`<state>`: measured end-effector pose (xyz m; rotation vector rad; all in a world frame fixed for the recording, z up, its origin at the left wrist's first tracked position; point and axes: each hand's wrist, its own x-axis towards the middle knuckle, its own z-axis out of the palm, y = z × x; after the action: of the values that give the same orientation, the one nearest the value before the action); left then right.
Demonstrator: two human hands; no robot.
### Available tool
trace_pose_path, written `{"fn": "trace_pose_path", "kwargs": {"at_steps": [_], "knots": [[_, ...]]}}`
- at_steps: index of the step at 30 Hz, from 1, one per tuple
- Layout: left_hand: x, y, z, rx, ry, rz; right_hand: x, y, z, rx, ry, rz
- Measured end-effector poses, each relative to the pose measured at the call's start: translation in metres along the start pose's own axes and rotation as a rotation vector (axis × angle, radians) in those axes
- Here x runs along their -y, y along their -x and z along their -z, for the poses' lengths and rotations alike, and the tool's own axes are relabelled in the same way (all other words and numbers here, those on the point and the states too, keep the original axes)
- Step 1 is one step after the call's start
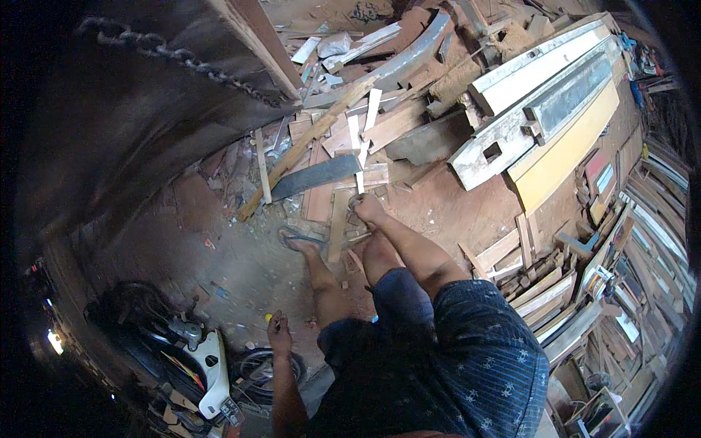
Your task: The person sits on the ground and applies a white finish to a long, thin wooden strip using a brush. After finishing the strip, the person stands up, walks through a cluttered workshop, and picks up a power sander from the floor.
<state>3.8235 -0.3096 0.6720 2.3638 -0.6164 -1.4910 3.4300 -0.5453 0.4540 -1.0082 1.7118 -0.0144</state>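
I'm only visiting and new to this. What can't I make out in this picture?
All in the head view:
- Whether the right hand grips the white strip: the hand itself covers where they seem to meet.
- Whether the left hand holds anything: too small and dim.
- The right foot: hidden beneath the right knee.
- What the chain hangs from: its upper-left end fades into darkness.

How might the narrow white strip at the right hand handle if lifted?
The narrow white strip is probably light, being so slim. It looks straight, so likely fairly stiff. Lifting might jostle the dark gray board, whose end lies right by it.
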Motion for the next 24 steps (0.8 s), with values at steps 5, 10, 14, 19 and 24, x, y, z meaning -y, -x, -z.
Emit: {"fn": "trace_pose_path", "kwargs": {"at_steps": [5, 10, 14, 19, 24], "knots": [[-0.023, -0.031, 0.001, -0.011, -0.145, -0.196, -0.041, -0.092, 0.033, -0.141, -0.247, -0.086], [0.025, -0.095, 0.003, 0.048, -0.145, -0.177, -0.105, -0.266, 0.127, -0.484, -0.409, -0.065], [0.102, -0.069, 0.013, 0.007, -0.363, -0.149, -0.022, -0.308, 0.141, -0.489, -0.465, -0.232], [0.054, -0.105, -0.047, -0.03, -0.312, 0.162, -0.043, -0.339, 0.177, -0.861, -0.168, -0.13], [0.01, -0.15, -0.044, 0.128, -0.123, -0.244, -0.061, -0.306, 0.153, -0.751, -0.2, -0.264]]}}
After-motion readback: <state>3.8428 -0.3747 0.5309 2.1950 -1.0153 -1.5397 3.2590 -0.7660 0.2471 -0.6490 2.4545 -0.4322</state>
